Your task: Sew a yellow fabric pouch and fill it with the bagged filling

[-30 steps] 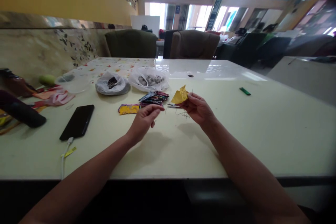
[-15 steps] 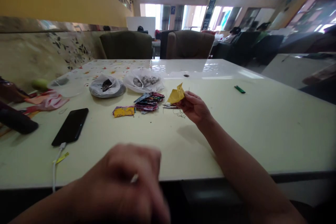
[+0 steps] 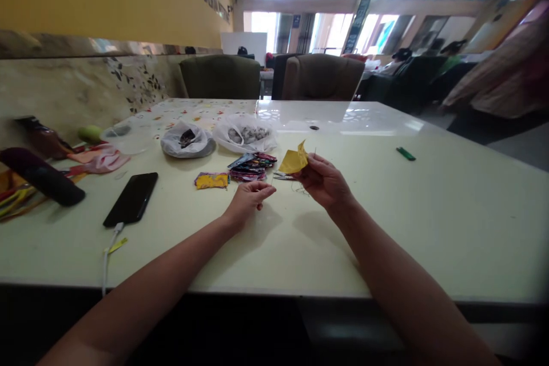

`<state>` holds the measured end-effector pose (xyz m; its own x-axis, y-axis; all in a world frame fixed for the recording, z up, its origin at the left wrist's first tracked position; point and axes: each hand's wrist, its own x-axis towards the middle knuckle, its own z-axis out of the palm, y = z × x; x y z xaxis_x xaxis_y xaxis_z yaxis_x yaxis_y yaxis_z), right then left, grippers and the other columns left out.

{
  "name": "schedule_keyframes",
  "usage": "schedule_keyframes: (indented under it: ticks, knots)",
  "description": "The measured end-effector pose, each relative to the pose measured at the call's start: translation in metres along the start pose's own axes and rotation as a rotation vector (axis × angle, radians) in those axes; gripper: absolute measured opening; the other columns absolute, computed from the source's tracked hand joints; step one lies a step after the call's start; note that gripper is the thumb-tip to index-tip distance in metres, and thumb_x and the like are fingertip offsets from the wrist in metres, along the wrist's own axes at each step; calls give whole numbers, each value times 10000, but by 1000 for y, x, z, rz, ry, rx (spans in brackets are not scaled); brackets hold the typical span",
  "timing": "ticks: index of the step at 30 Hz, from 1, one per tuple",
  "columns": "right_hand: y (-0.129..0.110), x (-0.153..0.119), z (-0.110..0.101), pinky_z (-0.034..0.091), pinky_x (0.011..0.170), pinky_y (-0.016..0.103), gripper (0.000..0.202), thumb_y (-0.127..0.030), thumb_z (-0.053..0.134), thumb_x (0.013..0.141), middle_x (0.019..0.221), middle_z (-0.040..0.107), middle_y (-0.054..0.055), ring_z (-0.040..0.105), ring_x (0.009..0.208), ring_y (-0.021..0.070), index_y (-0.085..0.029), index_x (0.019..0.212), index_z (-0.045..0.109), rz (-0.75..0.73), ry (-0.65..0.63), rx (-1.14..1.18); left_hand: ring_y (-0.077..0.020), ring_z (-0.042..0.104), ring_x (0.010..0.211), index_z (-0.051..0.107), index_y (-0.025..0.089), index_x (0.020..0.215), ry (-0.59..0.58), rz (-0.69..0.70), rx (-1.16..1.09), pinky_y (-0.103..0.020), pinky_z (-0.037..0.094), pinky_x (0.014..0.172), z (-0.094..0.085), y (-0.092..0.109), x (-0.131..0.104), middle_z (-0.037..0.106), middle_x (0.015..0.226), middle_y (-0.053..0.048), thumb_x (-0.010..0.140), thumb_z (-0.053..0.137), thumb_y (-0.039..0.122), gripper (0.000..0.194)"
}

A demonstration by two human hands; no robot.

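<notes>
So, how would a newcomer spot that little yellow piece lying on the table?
Find the big pale table, then the black phone at left. Look right from there to the dark, multicoloured stack; the small flat piece lies just left of it. Its yellow top and purplish edge set it apart from the stack, while the yellow scrap is up in the right hand.

The left hand (image 3: 249,200) and right hand (image 3: 328,183) are bare, as are the 2 forearms (image 3: 398,269), slim at the wrists and broader toward the elbows. The fingers (image 3: 266,190) look slender, with rounded tips (the nails are too small to make out clearly).
</notes>
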<state>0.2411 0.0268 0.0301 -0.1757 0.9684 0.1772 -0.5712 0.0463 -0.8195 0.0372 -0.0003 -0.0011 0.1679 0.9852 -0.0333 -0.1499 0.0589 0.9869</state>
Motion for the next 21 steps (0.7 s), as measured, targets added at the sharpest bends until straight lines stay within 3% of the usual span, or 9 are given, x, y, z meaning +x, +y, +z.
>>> schedule_keyframes:
  ticks: [6, 11, 15, 21]
  knots:
    - [2, 2, 0, 585, 632, 236, 213, -236, 823, 703, 786, 684, -5, 637, 636, 102, -172, 788, 639, 25, 13, 3, -22, 314, 464, 683, 126, 726, -4, -46, -298, -152, 269, 413, -13, 8, -3, 402, 537, 83, 550, 954, 374, 407]
    - [-1, -3, 5, 580, 524, 284, 257, -253, 815, 733, 585, 493, -82, 361, 410, 38, -175, 721, 570, 66, -56, -83, -3, 326, 469, 635, 110, 731, -139, -67, -627, -121, 287, 394, -26, 30, -5, 461, 623, 67, 571, 958, 238, 382]
    - [2, -7, 10, 342, 327, 170, 330, -294, 816, 753, 487, 268, -130, 189, 383, 35, -200, 710, 503, 100, -95, -98, -15, 320, 458, 621, 120, 746, -159, -80, -765, -118, 293, 383, -25, 38, -9, 390, 592, 77, 711, 875, 156, 258]
    - [8, -10, 13, 216, 362, 143, 349, -334, 790, 795, 500, 252, -127, 163, 408, 29, -205, 724, 474, 179, -223, -144, -31, 271, 423, 636, 146, 778, -89, -37, -866, -126, 250, 353, -23, 41, -10, 292, 537, 95, 795, 818, 158, 183]
